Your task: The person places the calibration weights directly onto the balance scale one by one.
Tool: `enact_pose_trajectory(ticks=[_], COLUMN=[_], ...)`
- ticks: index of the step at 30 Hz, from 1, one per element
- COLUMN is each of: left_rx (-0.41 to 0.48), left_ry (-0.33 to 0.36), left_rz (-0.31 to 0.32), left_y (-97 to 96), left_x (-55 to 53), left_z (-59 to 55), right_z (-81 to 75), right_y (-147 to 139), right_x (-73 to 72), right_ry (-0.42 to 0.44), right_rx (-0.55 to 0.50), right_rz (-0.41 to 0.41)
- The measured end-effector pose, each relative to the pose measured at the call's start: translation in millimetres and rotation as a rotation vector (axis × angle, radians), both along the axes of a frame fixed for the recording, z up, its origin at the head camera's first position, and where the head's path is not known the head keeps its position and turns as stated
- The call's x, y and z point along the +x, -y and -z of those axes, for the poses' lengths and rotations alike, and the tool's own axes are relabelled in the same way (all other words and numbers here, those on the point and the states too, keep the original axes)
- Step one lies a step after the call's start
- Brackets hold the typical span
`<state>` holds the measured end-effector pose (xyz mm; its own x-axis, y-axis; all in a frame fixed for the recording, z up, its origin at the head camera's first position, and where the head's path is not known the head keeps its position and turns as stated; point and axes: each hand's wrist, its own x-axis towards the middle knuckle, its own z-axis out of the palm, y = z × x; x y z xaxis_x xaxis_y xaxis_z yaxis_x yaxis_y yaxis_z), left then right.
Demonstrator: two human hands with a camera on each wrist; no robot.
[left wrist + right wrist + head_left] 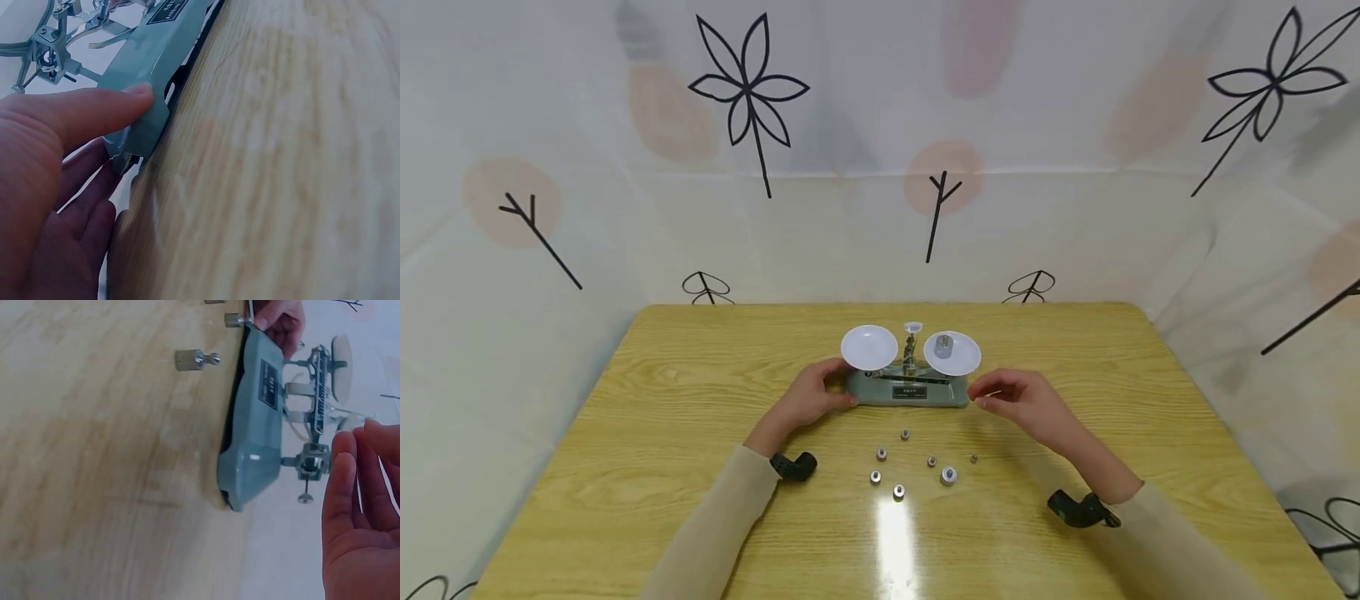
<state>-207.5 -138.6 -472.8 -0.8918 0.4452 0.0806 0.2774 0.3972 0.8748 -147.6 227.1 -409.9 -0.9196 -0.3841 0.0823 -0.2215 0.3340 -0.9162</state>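
A grey-green balance scale (865, 392) with two white pans stands upright on the table. On its right pan (964, 360) sits one metal weight (943, 347); the left pan (868, 347) bears nothing. My left hand (808, 396) grips the left end of the base. In the left wrist view its thumb (119, 106) lies on the base's front, the other fingers behind the end. Beside the right end, my right hand (1028, 407) has loosely bent fingers and holds nothing visible. In the right wrist view its fingertips appear near the beam's adjusting nut (305, 499); contact is unclear.
Several small knobbed metal weights stand on the wooden table (625, 467) in front of the scale, the largest weight (949, 476) to the right and a tiny weight (973, 458) beyond it. A patterned cloth (850, 242) hangs behind the table's far edge.
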Motion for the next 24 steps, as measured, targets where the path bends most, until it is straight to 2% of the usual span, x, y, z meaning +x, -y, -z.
enact_pose_trajectory(ticks=[4, 10, 19, 20, 21, 24], left_rx=[-0.033, -0.046, 0.003, 0.003, 0.005, 0.006], left_ry=[-0.016, -0.073, -0.056, -0.057, -0.056, -0.050], left_rz=[0.012, 0.060, 0.088, 0.089, 0.093, 0.098], left_y=[1.0, -0.6, 1.0, 1.1, 0.8, 0.5], left_x=[-0.2, -6.0, -12.3, -12.9, -10.4, -11.4], left_z=[-4.1, -6.2, 5.7, 6.7, 2.2, 3.5], right_z=[7.8, 20.1, 30.6, 31.6, 32.7, 36.3], right_y=[2, 4, 4, 4, 3, 1], right_x=[1.9, 2.6, 1.7, 1.2, 0.7, -0.4], right_ry=[0.023, 0.068, 0.036, 0.043, 0.052, 0.101], right_rx=[-0.011, 0.026, 0.105, 0.120, 0.135, 0.177], right_rz=[-0.030, -0.044, -0.117, -0.125, -0.135, -0.163])
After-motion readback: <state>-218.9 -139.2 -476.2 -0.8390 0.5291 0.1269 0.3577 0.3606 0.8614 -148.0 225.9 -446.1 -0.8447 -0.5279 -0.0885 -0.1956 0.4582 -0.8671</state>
